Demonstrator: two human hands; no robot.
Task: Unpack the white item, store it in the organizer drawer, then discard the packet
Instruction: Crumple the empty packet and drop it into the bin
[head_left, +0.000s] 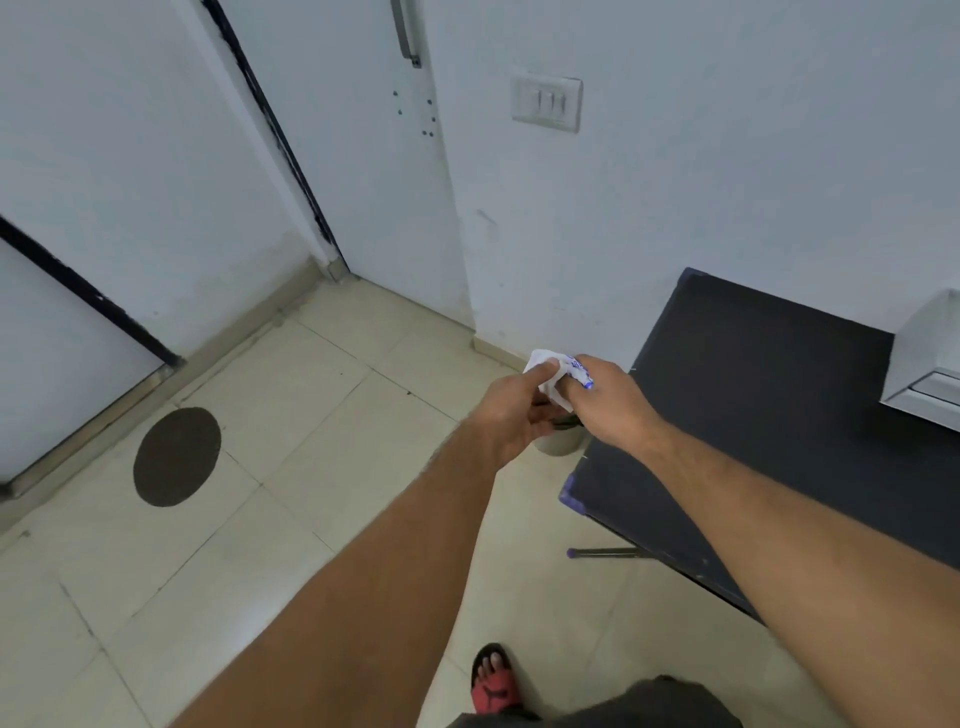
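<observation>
A crumpled white packet (555, 370) with blue print is pinched between both hands, held out over the floor beside the black table (769, 395). My left hand (514, 410) grips its near side with thumb on top. My right hand (608, 405) closes on its right side. Just below the hands a small pale bin (558, 444) stands on the floor, mostly hidden by my fingers. The white organizer drawer unit (927, 364) sits at the table's far right edge, partly cut off. The white item itself is not visible.
Beige tiled floor with a dark round patch (177, 456) at left. White doors and a wall with a switch plate (545, 103) stand ahead. My foot in a red sandal (493, 686) is at the bottom.
</observation>
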